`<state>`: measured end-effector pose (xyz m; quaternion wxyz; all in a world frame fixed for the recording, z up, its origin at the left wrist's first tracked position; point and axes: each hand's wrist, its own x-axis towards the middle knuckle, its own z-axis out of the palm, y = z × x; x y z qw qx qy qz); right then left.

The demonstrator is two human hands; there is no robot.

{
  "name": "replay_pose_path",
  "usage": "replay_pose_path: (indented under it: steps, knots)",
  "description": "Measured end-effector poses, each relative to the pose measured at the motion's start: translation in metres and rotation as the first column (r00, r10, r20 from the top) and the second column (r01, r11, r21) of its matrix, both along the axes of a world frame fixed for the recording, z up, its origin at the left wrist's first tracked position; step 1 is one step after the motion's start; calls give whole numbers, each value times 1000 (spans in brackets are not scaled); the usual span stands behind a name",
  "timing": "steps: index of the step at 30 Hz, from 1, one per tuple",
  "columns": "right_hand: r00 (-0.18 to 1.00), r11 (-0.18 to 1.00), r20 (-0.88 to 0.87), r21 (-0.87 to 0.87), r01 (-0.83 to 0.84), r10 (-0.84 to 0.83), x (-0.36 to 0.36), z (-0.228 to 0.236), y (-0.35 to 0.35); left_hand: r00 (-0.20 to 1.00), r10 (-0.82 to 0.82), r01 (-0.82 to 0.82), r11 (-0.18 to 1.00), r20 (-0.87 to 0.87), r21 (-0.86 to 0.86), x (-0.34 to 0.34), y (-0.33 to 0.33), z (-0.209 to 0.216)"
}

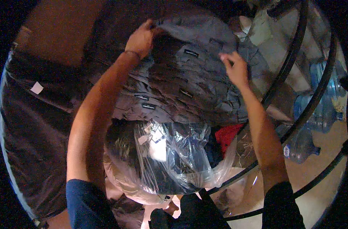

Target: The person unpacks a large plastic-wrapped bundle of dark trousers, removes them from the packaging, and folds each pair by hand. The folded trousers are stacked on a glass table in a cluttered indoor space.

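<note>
A pile of grey garments [204, 76] with small dark labels spreads over the middle of the view. At its far edge my left hand [141, 40] has its fingers closed on the grey cloth; its fingertips are partly hidden. My right hand [237, 70] is above the right side of the pile, fingers loosely bent, with a gap between thumb and forefinger and nothing seen in it. Nearer to me, below the garments, sits a clear plastic bag [189, 156] with dark items and a white tag inside. Red cloth [225, 137] shows at its right side.
Dark cloth [36, 145] with a white paper square [37, 88] covers the left. Black curved tubes [292, 57] arc along the right. Beyond them large clear blue water bottles [315, 110] lie on the floor. Pale boxes [280, 38] stand at the upper right.
</note>
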<state>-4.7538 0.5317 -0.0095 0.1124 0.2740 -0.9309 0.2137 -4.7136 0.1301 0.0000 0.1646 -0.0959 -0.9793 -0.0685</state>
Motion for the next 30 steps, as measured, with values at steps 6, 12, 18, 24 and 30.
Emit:
replay_pose_path:
  steps: [6, 12, 18, 24, 30]
  knots:
    - [900, 992, -418, -91, 92, -122, -79, 67, -5, 980, 69, -118, 957, -188, -266, -65, -13, 44]
    - [996, 982, -17, 167, -82, 87, -26, 18, -18, 998, -63, 57, 979, -23, -198, -45, -21, -19]
    - [936, 977, 301, 48, -208, 184, -72, -14, -3, 959, -232, 222, 972, 160, 82, -67, -38, -68]
    - [870, 997, 492, -57, 42, -9, -107, 1, -7, 967, -83, 98, 994, 241, -50, -70, -20, -42]
    - [942, 985, 311, 70, -156, 127, -65, -5, -23, 962, 88, -136, 975, 258, 174, -74, -15, -28]
